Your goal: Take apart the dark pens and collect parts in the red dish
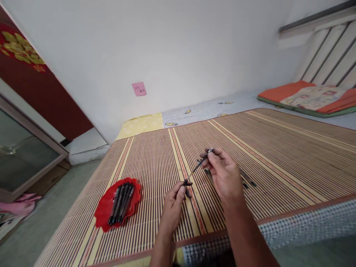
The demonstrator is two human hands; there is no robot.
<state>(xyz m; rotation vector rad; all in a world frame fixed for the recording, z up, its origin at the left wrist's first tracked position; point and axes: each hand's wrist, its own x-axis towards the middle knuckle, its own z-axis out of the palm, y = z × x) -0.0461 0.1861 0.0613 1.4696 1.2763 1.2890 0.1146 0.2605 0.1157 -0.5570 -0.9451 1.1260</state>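
Note:
Between my two hands a thin pen refill [198, 167] slants up to the right, dark along its upper part and paler near its lower end. My left hand [172, 207] pinches a short dark pen piece [185, 183] at the refill's lower end. Whether the refill sits inside that piece I cannot tell. The fingers of my right hand [224, 172] are closed on the refill's upper end, where something small and shiny shows. Beneath and beside my right hand, several dark pen parts [247, 178] lie on the striped mat [155, 155], partly hidden by it.
A red scalloped plate [101, 207] holding several dark pens [121, 203] lies left of my hands. Against the white wall, a pink note [139, 89] is stuck. An orange folded cloth [294, 91] lies at the back right. The mat's front edge is near my forearms.

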